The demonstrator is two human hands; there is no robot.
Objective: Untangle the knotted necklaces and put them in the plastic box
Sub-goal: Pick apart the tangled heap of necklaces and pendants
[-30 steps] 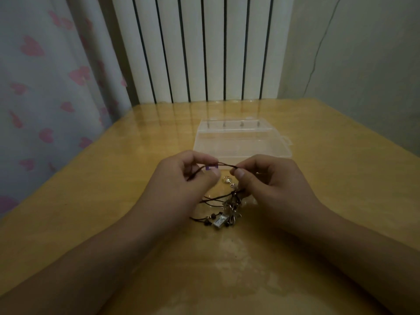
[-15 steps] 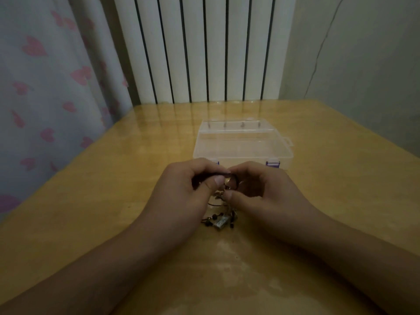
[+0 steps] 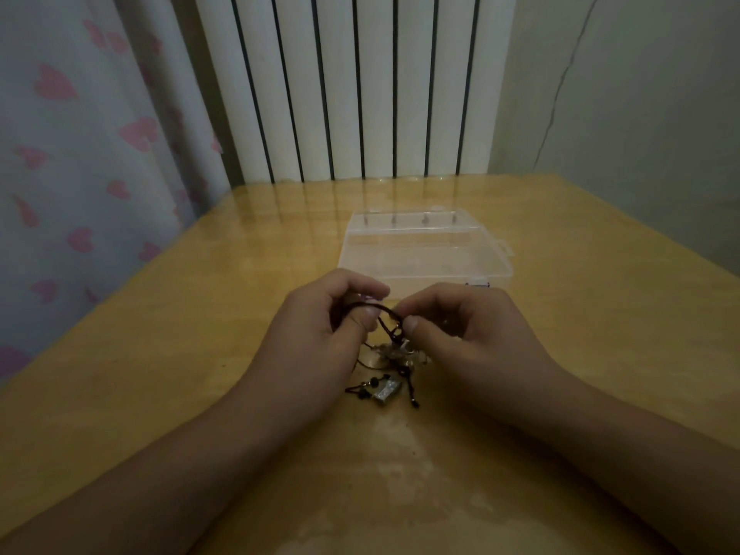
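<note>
Since half a second ago the hands have parted slightly, drawing a loop of the dark corded necklaces [image 3: 384, 354] taut. The left hand [image 3: 320, 338] and right hand [image 3: 472, 338] each pinch cord; the remaining tangle rests on the yellow wooden surface [image 3: 160, 374], just before the clear plastic box [image 3: 424, 254]. Best ease strands apart gently, without yanking.

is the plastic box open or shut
Shut: the plastic box has its clear lid lying flat on top, latch tab at its right side.
</note>
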